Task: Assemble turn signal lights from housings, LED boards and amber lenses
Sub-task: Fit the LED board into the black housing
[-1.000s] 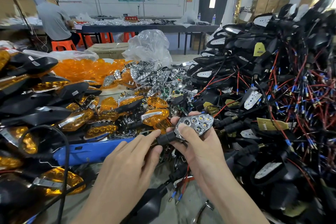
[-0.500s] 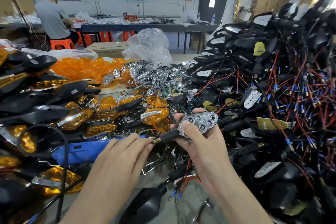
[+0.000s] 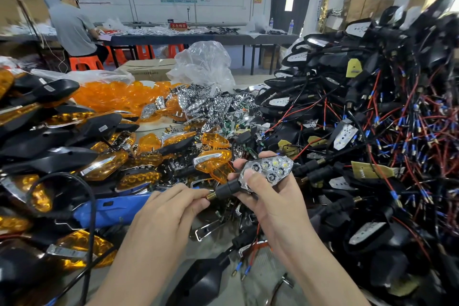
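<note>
1. my right hand [image 3: 270, 196] grips the head of a turn signal housing [image 3: 248, 185], fingers curled under it and thumb pressed flat on its chrome reflector [image 3: 269, 169] of round faceted cups.
2. my left hand [image 3: 169, 213] pinches the brass threaded tip [image 3: 211, 196] of the housing's black rubbery stem between curled fingertips.
3. the housing is held above the bench, just in front of a glossy, angular loose amber lens [image 3: 214, 166].
4. to the right rises a heap of matte black wired housings [image 3: 372, 119], tangled with red and black leads.
5. to the left i see stacked finished lights [image 3: 62, 156], smooth black shells with amber faces, and a blue plastic piece [image 3: 109, 208].
6. behind lie a mound of amber lenses [image 3: 119, 97], a glittering reflector pile [image 3: 211, 107] and a crumpled clear bag [image 3: 203, 64].
7. far back, a person [image 3: 72, 30] in grey sits at a long dark table [image 3: 186, 38]; cardboard boxes [image 3: 360, 5] stand beside a dark door [image 3: 290, 5].
</note>
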Available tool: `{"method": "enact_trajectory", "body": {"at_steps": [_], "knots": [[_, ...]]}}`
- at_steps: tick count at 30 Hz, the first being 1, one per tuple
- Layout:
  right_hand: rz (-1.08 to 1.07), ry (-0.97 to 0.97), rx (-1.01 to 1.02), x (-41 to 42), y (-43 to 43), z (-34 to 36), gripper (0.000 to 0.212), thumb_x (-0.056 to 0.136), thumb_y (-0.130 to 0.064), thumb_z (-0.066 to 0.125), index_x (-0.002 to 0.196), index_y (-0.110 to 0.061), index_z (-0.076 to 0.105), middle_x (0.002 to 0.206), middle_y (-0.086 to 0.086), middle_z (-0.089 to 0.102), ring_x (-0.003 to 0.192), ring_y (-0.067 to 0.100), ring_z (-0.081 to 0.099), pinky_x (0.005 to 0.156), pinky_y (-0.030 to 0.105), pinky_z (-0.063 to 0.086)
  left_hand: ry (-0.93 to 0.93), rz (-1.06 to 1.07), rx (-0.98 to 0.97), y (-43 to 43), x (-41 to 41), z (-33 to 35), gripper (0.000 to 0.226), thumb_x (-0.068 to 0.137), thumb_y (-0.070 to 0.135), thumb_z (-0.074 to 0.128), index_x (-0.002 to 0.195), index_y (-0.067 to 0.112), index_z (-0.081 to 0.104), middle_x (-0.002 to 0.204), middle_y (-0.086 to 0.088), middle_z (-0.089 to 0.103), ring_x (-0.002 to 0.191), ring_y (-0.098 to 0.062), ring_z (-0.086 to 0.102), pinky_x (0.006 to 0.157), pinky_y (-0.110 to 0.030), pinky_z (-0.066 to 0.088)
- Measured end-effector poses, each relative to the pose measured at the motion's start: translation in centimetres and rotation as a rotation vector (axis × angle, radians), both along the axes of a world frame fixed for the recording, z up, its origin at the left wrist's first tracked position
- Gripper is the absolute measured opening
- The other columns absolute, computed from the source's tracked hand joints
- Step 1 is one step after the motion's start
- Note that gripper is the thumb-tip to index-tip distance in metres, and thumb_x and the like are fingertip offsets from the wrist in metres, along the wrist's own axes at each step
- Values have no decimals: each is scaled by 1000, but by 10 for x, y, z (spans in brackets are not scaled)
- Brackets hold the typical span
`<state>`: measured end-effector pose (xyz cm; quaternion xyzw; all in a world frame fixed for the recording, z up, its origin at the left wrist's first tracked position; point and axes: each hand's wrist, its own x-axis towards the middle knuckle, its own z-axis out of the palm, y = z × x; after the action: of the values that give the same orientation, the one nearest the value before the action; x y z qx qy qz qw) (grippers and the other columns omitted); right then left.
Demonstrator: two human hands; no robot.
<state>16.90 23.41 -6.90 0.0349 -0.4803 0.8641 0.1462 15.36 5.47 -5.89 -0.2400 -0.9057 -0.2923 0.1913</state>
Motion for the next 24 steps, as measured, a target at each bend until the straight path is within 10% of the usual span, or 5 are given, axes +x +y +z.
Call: {"method": "enact_trajectory", "body": {"at_steps": [24], "knots": [[51,4,-93,0,1,-5,20,88,-10,68,99,-27,66,109,16,75,99,31,74,80,37,61,55,-103,24,-1,4,8,40,87,32,48,112,17,75,78,11,58,70,-19,57,60,-24,41]]}}
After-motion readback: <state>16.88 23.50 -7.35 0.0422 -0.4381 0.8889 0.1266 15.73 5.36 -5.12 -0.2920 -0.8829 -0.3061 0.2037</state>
